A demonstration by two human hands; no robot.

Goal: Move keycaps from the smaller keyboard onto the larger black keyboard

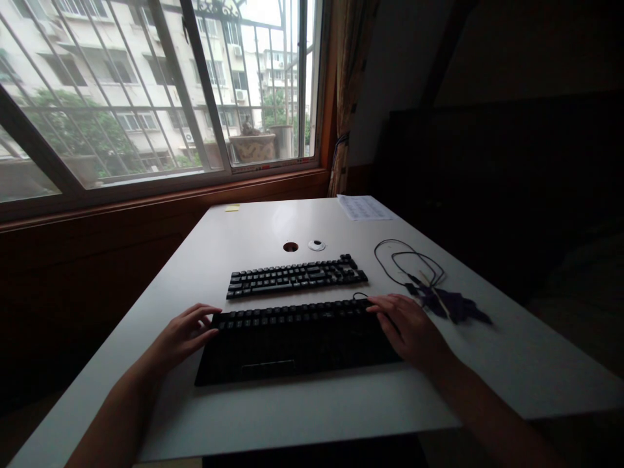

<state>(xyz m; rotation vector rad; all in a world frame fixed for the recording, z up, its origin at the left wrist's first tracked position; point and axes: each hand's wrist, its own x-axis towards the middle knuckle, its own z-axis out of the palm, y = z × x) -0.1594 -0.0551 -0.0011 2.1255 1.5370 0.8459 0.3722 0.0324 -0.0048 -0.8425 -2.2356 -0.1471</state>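
- White, smooth-topped surface [292,416]: it carries everything below, beside a metal-framed window [231,110].
- Long black rectangular keyboard [297,348]: it lies near the front of the surface, between the hands. Two rows of keys show along its far side; the nearer part is too dark to read.
- Black keyboard-shaped array of keys [295,276]: it lies just beyond the keyboard, roughly parallel and apart from it.
- Right hand [409,328]: fingers loosely bent over the keyboard's right end; whether they grip or only rest, I cannot tell.
- Left hand [188,330]: thumb and fingers slightly apart at the far left corner; a firm hold cannot be told.
- Dark purple crumpled cloth [468,312]: right of the right hand, with a looped thin black cable [412,288] beside it.
- White printed paper [364,208]: at the far right edge.
- Round white cover [316,245]: just right of a round brown hole [290,247].
- Small yellow paper note [233,208]: far left corner.
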